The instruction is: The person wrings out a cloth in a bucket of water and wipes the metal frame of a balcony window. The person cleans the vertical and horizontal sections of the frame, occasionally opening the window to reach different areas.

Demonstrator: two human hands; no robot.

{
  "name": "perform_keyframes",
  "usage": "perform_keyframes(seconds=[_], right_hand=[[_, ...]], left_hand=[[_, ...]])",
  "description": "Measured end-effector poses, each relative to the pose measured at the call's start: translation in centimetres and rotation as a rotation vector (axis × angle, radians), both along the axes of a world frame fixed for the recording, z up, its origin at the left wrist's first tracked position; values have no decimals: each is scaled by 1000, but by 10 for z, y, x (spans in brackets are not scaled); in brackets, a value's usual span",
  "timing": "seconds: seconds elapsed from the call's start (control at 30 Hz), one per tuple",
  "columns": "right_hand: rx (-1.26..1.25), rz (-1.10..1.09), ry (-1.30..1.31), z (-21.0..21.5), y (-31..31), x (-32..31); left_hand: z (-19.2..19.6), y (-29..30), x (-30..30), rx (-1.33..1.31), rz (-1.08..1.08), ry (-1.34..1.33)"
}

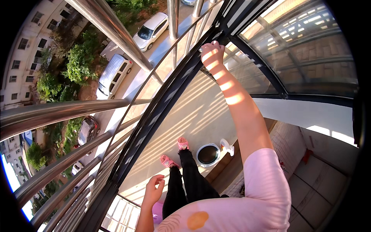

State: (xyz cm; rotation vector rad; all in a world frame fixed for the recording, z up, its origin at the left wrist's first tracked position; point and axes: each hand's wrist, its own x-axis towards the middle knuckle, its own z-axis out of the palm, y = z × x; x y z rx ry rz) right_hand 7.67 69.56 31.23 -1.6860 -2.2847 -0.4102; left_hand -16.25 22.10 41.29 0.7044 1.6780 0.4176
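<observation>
Steel tubes (pixel 58 112), round and polished, run as curved rails across the left of the view, one above another, catching bright glare. Inside them stands a dark window frame (pixel 162 104), a flat, matte, black-grey profile that bends in a long arc from the lower left up to the top centre. Glass panes (pixel 305 46) to the right of it are smooth and tinted, mirroring bars and a brick-coloured surface.

The right hand (pixel 212 52) is raised high on a straight, fully extended arm in a soft pink short sleeve; its fingers are curled shut over a small pale object at the upper part of the frame, too small to identify, the knuckles striped by sunlight. The left hand (pixel 154 189) hangs low beside the hip, close to the inner face of the frame without touching it, fingers loosely bent and apart, holding nothing.

Far below, pink shoes (pixel 176 152) stand on a pale, sun-striped floor. Just beside them sits a round white basin (pixel 208 154) with a dark inside, and a white spray bottle (pixel 227 146) rests against its rim.
</observation>
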Motion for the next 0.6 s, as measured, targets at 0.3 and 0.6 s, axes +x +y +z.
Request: perform_keyframes(seconds=[0.3, 0.6], right_hand=[[-131, 252, 326, 3, -167, -109], [17, 278, 355, -1, -175, -114]], left_hand=[[0, -17, -3, 37, -3, -9], [21, -49, -20, 80, -134, 125]])
